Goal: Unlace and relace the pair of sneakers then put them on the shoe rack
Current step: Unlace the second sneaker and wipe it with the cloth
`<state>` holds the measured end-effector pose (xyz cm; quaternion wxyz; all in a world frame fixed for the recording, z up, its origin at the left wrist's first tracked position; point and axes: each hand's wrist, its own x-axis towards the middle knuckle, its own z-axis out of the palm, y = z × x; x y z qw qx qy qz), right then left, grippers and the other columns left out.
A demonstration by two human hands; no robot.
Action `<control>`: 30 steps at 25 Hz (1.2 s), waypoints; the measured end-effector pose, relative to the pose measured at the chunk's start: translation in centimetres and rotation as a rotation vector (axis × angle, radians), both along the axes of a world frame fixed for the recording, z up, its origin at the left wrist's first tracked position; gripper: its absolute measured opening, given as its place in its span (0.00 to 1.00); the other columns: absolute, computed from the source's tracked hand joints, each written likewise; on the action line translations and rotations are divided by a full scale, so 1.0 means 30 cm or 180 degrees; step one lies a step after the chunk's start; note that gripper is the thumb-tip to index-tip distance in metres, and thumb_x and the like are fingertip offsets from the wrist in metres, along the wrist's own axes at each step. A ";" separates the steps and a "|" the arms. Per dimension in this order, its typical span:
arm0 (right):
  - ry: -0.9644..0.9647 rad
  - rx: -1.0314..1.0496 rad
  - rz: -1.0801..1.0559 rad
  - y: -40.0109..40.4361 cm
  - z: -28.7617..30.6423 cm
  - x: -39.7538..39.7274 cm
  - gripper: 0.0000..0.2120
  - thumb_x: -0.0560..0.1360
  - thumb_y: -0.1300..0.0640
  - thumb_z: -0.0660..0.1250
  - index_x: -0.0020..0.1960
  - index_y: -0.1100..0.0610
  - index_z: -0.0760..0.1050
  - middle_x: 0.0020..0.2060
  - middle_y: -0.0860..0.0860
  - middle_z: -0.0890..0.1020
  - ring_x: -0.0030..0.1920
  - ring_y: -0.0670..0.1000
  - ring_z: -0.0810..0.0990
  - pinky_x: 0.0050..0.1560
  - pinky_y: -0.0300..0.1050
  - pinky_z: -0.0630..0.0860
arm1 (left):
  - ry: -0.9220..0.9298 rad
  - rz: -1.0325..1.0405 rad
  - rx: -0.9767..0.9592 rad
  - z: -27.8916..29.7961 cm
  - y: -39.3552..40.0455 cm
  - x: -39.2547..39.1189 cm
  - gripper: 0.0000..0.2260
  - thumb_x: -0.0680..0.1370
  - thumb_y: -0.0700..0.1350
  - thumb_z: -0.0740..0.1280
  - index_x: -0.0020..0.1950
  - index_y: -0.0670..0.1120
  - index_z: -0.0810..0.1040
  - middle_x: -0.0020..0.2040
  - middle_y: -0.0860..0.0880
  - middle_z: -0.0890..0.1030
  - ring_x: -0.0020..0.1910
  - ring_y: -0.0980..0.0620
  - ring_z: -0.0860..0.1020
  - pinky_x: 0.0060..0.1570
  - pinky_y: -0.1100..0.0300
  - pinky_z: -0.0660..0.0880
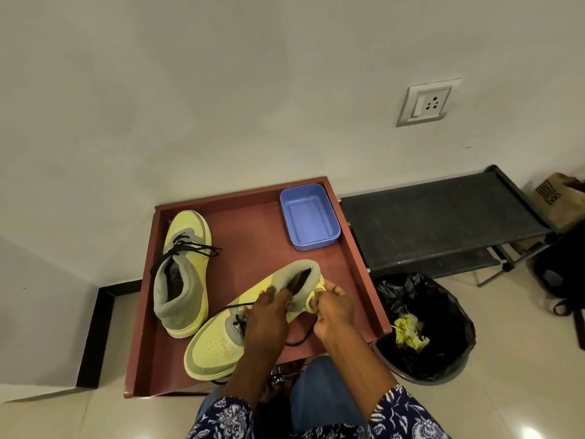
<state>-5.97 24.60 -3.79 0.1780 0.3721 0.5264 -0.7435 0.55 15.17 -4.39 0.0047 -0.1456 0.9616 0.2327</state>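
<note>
near the tray's [164, 359] front edge, left hand [264, 324] grips near sneaker [218, 340] over its black lace [239, 321], right hand [332, 308] pinches its heel, second sneaker [183, 274] by the left edge

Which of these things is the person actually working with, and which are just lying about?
In the job:
near sneaker, held by left hand and right hand
far sneaker, laces loose
black laces
black shoe rack
red tray under both shoes

Lying about:
blue tub
bin with yellow scraps
wall socket
</note>
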 end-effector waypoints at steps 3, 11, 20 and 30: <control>-0.0024 -0.0040 0.0085 0.014 -0.005 -0.006 0.12 0.72 0.75 0.59 0.45 0.60 0.75 0.40 0.56 0.78 0.31 0.48 0.72 0.23 0.35 0.70 | -0.0003 -0.0043 -0.0026 0.003 0.001 0.001 0.11 0.76 0.37 0.56 0.55 0.42 0.74 0.57 0.41 0.76 0.55 0.41 0.74 0.47 0.52 0.72; 0.1046 0.1613 0.1132 0.007 -0.052 -0.069 0.13 0.71 0.68 0.64 0.49 0.57 0.83 0.45 0.54 0.85 0.48 0.53 0.82 0.52 0.55 0.80 | -0.0112 0.0024 -0.0040 0.010 -0.004 0.005 0.14 0.76 0.40 0.53 0.57 0.43 0.74 0.60 0.42 0.74 0.59 0.42 0.74 0.51 0.51 0.73; 0.1065 0.2025 0.1672 0.022 -0.062 -0.128 0.14 0.73 0.68 0.61 0.52 0.59 0.82 0.48 0.57 0.84 0.49 0.56 0.80 0.54 0.53 0.78 | 0.0060 0.0060 0.0074 0.012 0.001 0.003 0.16 0.70 0.41 0.53 0.51 0.41 0.76 0.51 0.40 0.78 0.51 0.39 0.77 0.43 0.50 0.75; 0.0543 0.1872 0.1333 -0.002 -0.124 -0.095 0.07 0.69 0.67 0.64 0.41 0.57 0.78 0.42 0.57 0.83 0.45 0.58 0.81 0.47 0.54 0.80 | -0.0030 0.0119 0.0049 0.015 0.001 -0.009 0.10 0.76 0.36 0.58 0.55 0.42 0.73 0.53 0.43 0.77 0.52 0.42 0.75 0.43 0.55 0.67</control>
